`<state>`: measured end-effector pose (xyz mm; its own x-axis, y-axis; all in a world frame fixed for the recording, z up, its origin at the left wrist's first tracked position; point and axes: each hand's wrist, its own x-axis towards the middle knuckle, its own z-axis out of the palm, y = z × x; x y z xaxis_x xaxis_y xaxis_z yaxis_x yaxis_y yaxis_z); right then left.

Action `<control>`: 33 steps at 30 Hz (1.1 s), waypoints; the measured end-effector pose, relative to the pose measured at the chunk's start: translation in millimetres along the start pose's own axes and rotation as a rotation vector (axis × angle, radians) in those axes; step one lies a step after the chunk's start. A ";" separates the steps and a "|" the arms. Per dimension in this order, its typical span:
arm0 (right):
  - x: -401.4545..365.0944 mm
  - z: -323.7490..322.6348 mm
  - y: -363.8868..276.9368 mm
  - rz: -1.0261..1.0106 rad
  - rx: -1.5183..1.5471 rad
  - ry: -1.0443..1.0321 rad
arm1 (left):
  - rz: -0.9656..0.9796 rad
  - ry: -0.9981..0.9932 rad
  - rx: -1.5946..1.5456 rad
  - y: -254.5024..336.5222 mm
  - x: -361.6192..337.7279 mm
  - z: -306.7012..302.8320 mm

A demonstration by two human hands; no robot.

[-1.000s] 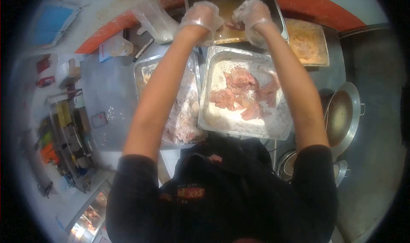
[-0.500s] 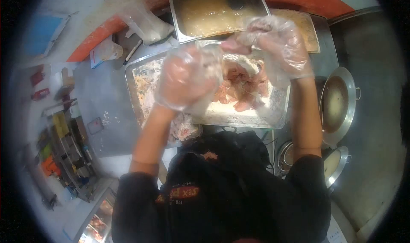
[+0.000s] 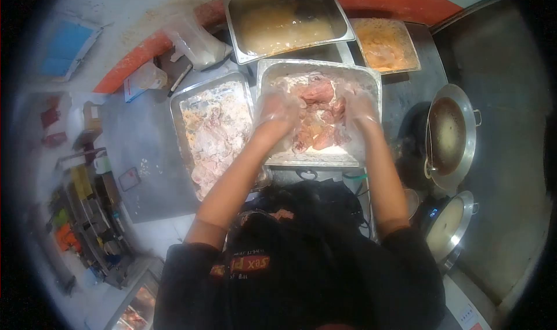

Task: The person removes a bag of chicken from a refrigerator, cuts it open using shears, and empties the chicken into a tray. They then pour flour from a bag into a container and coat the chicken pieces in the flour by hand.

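Note:
Raw meat pieces [image 3: 318, 121], probably chicken, lie heaped on white flour in a deep metal tray [image 3: 319, 159]. My left hand [image 3: 277, 108], in a clear plastic glove, is down inside the tray at the left side of the heap. Opposite it, my right hand [image 3: 360, 105], gloved the same way, is against the right side of the heap. Motion blur and the meat hide the fingers of both hands, so I cannot make out any grip. Left of this tray, a shallower metal tray [image 3: 184, 134] holds several flour-coated pieces [image 3: 216, 138].
Behind stands a metal pan [image 3: 246, 56] of cloudy liquid, beside a tray of orange-yellow coating [image 3: 386, 43]. A plastic bag [image 3: 200, 40] and a plastic cup [image 3: 152, 75] are at back left. Two wide pans [image 3: 452, 136] of liquid stand on the right.
Both hands have come down into the deep tray from above it. The meat piece that was raised in my right hand is no longer up there. The view has shifted slightly.

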<state>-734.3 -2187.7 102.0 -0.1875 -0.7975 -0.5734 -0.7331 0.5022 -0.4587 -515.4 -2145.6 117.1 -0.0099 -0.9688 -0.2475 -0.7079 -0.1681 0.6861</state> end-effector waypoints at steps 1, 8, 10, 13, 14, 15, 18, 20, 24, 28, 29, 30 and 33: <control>9.9 5.7 1.6 -0.001 0.004 0.004 | -0.140 -0.084 -0.057 -10.7 8.2 13.1; 31.6 24.1 -18.1 0.051 0.375 -0.032 | -0.494 -0.235 -0.809 -48.3 63.2 64.5; 3.4 21.0 -35.5 0.190 0.688 -0.151 | -0.614 -0.331 -1.066 -44.9 72.4 63.8; -7.8 24.6 -30.8 -0.087 0.583 -0.051 | -0.430 -0.302 -0.516 2.0 38.6 27.4; -6.1 22.6 -23.0 -0.140 0.361 -0.077 | -0.347 -0.298 -0.181 35.9 21.4 -1.5; -3.0 18.5 -14.5 -0.194 0.139 -0.103 | -0.350 -0.313 -0.177 26.0 18.7 -0.8; -5.2 7.2 30.6 -0.391 -0.225 -0.167 | 0.449 -0.526 0.352 -12.7 -0.2 -9.6; -25.4 -1.2 36.2 -0.399 -0.410 -0.195 | 0.247 -0.178 -0.077 -19.8 -30.8 -12.1; -41.2 8.0 45.7 -0.291 -0.386 -0.149 | 0.178 -0.392 0.543 -0.4 -17.6 4.2; 2.6 74.2 77.1 0.048 0.230 -0.101 | 0.067 -0.385 0.221 -19.8 18.6 28.2; 3.4 79.2 68.6 0.077 0.416 -0.176 | 0.069 -0.381 0.221 -22.7 19.2 31.8; 1.7 83.5 62.3 0.103 0.551 -0.231 | -0.062 -0.342 -0.030 -29.4 18.8 39.1; -10.8 86.6 37.4 0.119 0.762 -0.234 | -0.258 -0.276 -0.427 -56.2 24.5 63.7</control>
<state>-703.0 -2131.4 32.3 -0.0325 -0.6756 -0.7365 -0.0532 0.7370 -0.6737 -520.8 -2148.3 29.0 -0.0994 -0.8125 -0.5744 -0.3641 -0.5075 0.7809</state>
